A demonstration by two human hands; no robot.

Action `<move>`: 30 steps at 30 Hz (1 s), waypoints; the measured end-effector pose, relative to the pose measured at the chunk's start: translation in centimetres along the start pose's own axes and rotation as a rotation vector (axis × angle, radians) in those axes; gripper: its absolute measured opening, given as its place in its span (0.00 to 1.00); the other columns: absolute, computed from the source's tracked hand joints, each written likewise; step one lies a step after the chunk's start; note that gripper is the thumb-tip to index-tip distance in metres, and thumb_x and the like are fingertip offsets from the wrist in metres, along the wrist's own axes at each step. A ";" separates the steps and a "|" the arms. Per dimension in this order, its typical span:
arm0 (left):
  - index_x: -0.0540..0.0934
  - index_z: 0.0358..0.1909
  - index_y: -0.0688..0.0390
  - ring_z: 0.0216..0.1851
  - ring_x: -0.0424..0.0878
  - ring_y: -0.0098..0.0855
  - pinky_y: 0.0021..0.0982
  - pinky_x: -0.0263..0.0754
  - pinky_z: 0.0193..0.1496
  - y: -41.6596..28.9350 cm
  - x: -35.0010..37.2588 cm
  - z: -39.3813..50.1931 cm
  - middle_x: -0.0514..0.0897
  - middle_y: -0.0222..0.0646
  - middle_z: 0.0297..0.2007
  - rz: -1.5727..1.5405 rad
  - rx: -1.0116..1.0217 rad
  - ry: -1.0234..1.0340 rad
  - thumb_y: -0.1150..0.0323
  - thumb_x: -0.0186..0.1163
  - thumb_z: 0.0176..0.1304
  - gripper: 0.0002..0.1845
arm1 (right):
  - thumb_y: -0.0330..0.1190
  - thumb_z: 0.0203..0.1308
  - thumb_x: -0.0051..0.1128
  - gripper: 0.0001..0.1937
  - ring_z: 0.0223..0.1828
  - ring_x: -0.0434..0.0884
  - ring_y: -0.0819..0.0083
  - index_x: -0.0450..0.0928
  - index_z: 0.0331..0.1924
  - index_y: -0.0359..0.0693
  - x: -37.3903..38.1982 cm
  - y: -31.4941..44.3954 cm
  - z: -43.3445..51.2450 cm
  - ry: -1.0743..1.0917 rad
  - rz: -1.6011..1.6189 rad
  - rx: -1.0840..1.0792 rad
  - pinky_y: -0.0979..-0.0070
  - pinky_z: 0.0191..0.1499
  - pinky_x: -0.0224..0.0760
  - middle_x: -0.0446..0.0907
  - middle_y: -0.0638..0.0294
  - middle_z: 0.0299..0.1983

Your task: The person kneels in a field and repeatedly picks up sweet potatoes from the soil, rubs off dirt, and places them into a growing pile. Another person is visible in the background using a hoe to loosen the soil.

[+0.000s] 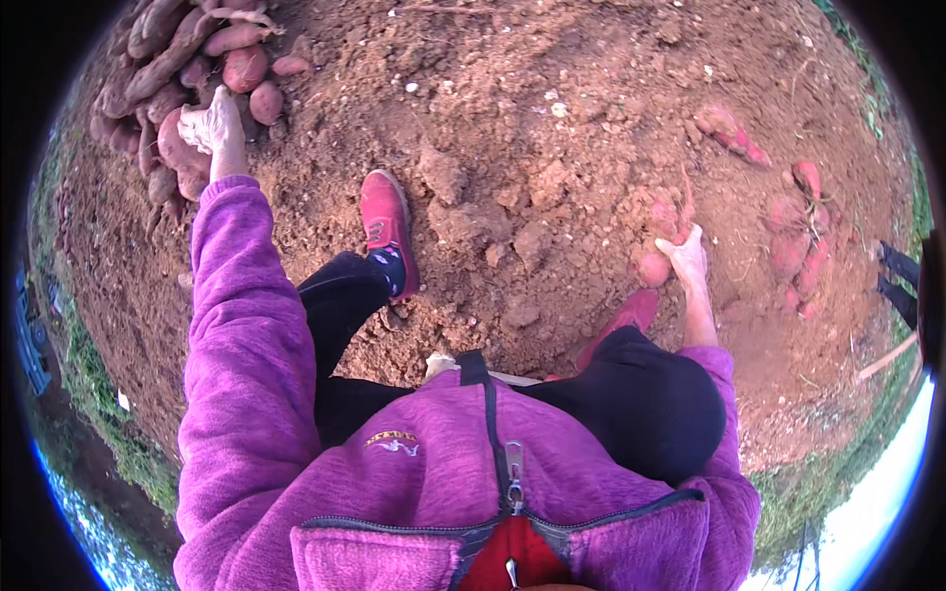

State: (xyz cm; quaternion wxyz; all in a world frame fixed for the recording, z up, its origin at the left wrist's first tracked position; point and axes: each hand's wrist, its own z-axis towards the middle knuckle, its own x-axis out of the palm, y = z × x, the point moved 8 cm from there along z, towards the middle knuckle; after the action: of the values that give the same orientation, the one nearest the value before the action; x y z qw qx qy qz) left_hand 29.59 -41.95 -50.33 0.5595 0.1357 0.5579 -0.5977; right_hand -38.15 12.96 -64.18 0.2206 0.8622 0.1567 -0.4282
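Note:
My left hand [214, 127] is at the near edge of a heap of sweet potatoes [166, 66] in the upper left. It touches or lies just over a large reddish sweet potato [176, 144]; whether the fingers grip it is hard to see. On the right, my right hand [687, 257] is closed on a small cluster of sweet potatoes [653, 269] beside my right shoe. A thin root [688, 193] sticks up from that cluster. Both hands look pale and dusty.
Loose brown soil [510, 199] with clods lies between my red shoes [384, 207]. A single sweet potato [732, 134] and a rooted clump of sweet potatoes [798, 244] lie to the right. Another person's dark-clothed legs [898, 277] and a wooden handle [887, 357] show at the right rim.

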 end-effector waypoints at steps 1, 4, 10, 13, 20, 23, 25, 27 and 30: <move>0.65 0.62 0.69 0.61 0.70 0.45 0.39 0.64 0.63 -3.1 1.5 -1.9 0.69 0.55 0.61 -0.074 0.040 0.105 0.55 0.72 0.43 0.46 | 0.49 0.43 0.71 0.43 0.53 0.78 0.48 0.59 0.63 0.42 -0.1 -0.6 -0.1 -0.014 -0.083 0.068 0.57 0.54 0.69 0.79 0.43 0.50; 0.67 0.61 0.66 0.53 0.76 0.32 0.28 0.74 0.50 -12.8 6.5 -13.3 0.75 0.45 0.56 -0.747 0.083 0.371 0.70 0.68 0.56 0.32 | 0.47 0.44 0.68 0.41 0.51 0.78 0.44 0.60 0.63 0.46 -0.9 -1.0 -1.8 -0.085 0.047 0.101 0.55 0.52 0.71 0.80 0.42 0.47; 0.72 0.59 0.61 0.52 0.80 0.30 0.31 0.78 0.53 -23.7 6.5 -42.6 0.81 0.39 0.51 -0.892 -0.046 1.520 0.67 0.65 0.62 0.25 | 0.33 0.47 0.69 0.35 0.52 0.79 0.59 0.64 0.60 0.35 -3.8 2.0 -5.6 -0.122 0.607 -0.099 0.66 0.55 0.71 0.78 0.47 0.51; 0.63 0.68 0.57 0.67 0.64 0.37 0.40 0.64 0.67 -27.4 2.0 -50.5 0.66 0.42 0.66 -0.761 0.293 1.652 0.54 0.71 0.54 0.43 | 0.29 0.48 0.69 0.33 0.53 0.78 0.67 0.65 0.59 0.30 -6.1 3.9 -7.7 -0.028 0.860 -0.253 0.71 0.57 0.70 0.77 0.51 0.53; 0.64 0.65 0.60 0.67 0.63 0.50 0.47 0.55 0.69 -36.8 -8.1 -52.3 0.67 0.48 0.64 -0.431 1.568 0.803 0.29 0.68 0.32 0.60 | 0.34 0.46 0.72 0.41 0.60 0.73 0.66 0.61 0.64 0.29 -10.5 7.0 -11.5 0.034 0.760 -0.432 0.70 0.64 0.63 0.74 0.49 0.58; 0.64 0.65 0.59 0.62 0.68 0.50 0.46 0.59 0.66 -37.4 -6.8 -53.5 0.71 0.47 0.57 -0.265 1.531 1.071 0.30 0.69 0.32 0.61 | 0.32 0.46 0.72 0.40 0.58 0.74 0.68 0.62 0.64 0.29 -11.1 8.1 -12.2 0.071 0.853 -0.509 0.71 0.64 0.63 0.75 0.52 0.57; 0.62 0.66 0.61 0.59 0.72 0.46 0.44 0.67 0.62 -36.4 -5.1 -54.7 0.76 0.44 0.52 -0.162 1.455 1.317 0.34 0.71 0.35 0.59 | 0.30 0.46 0.71 0.39 0.57 0.74 0.70 0.63 0.64 0.31 -11.2 8.4 -12.4 0.159 1.056 -0.536 0.72 0.62 0.64 0.76 0.56 0.56; 0.60 0.67 0.63 0.57 0.75 0.39 0.38 0.71 0.60 -34.4 -3.4 -56.0 0.77 0.42 0.53 -0.370 0.966 1.897 0.48 0.75 0.42 0.53 | 0.25 0.44 0.70 0.38 0.54 0.74 0.75 0.65 0.63 0.32 -10.8 8.3 -12.5 0.280 1.250 -0.515 0.74 0.60 0.66 0.77 0.60 0.54; 0.54 0.70 0.68 0.56 0.76 0.30 0.33 0.72 0.61 -29.7 -2.1 -57.8 0.76 0.39 0.58 -0.471 0.240 2.281 0.61 0.75 0.49 0.52 | 0.23 0.44 0.68 0.36 0.53 0.75 0.76 0.66 0.62 0.32 -10.2 7.5 -12.7 0.340 1.394 -0.490 0.75 0.60 0.66 0.77 0.60 0.53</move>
State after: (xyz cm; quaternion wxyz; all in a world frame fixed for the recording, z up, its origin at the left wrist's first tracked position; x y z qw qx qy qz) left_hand -20.73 -0.94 -53.08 -0.4065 0.5385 0.6880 -0.2673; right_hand -32.14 12.23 -47.33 0.5981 0.7423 -0.3021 -0.0037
